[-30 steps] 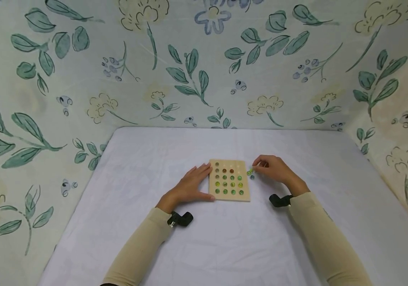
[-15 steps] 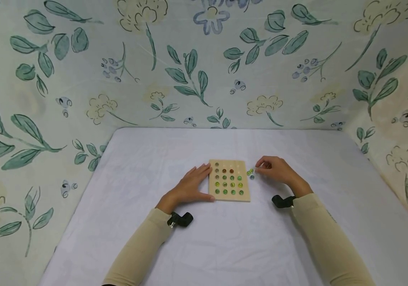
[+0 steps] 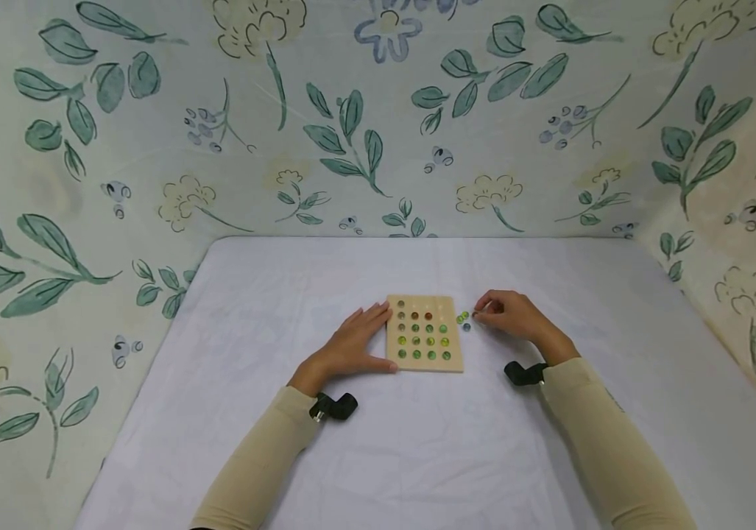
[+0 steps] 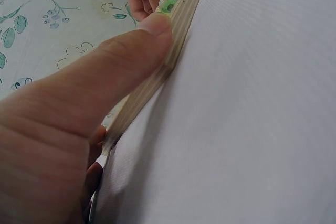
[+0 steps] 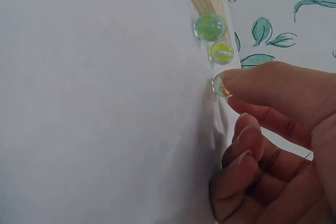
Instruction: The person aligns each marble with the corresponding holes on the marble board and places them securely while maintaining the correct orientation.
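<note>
A square wooden board (image 3: 425,361) lies on the white cloth, with green, yellow and reddish marbles in rows of its hollows. My left hand (image 3: 344,346) rests against the board's left side, fingers straight, its thumb at the near left corner. In the left wrist view that thumb (image 4: 126,59) lies along the board's edge. Right of the board, my right hand (image 3: 513,316) pinches a clear marble with an orange swirl (image 5: 220,85) between thumb and forefinger, low over the cloth; its other fingers are curled. Beside it lie a yellow marble (image 5: 221,53) and a greenish marble (image 5: 209,27).
The loose marbles (image 3: 462,318) lie close to the board's right edge, a bluish one (image 3: 467,327) among them. White cloth (image 3: 417,449) covers the table, and a leaf-patterned fabric (image 3: 351,147) stands behind and at both sides.
My right hand has shifted slightly right, away from the loose marbles, and then stayed nearly still. The left hand and the board hold their places.
</note>
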### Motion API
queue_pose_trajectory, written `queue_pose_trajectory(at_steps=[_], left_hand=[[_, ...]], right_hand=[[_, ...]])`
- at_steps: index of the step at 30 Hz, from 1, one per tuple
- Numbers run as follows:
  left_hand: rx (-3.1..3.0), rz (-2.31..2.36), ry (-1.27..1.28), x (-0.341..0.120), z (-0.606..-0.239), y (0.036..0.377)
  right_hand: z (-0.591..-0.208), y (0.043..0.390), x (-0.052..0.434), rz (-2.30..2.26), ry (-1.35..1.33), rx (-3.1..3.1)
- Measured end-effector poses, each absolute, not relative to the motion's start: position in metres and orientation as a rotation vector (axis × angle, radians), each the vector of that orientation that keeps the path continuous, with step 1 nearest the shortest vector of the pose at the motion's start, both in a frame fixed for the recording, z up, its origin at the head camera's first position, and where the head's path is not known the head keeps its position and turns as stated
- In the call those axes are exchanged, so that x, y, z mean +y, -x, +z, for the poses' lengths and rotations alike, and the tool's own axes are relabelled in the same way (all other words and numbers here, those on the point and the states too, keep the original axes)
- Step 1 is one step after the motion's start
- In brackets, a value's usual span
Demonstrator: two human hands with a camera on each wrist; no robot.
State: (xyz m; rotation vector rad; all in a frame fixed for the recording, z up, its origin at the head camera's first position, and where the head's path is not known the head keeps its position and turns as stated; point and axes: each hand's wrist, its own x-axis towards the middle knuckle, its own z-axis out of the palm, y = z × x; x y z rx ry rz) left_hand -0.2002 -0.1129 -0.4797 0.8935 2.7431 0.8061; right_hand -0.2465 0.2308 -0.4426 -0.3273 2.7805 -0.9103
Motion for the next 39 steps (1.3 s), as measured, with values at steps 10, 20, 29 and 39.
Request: queue_pose_trajectory(at_steps=[10,20,29,39], left_hand=[[2.741,0.779,-0.873,-0.1122,-0.4784,0.2019],[2.741,0.775,-0.857,-0.1135,-0.4775,0.2006],[2.732,0.787,-0.848,-0.1131,-0.4777,0.2005],[2.737,0.771,-0.852,-0.1127,-0.4796,0.2011]], right_hand=[[-0.4438,0.2477,0.23,-0.893,0.316,2.773],[-0.4428,0.246,0.2256,-0.863,0.298,2.783],[-0.445,0.2466,0.2272,-0.86,0.312,2.794],[-0.4447,0.2447,0.2292,-0.87,0.325,2.801]])
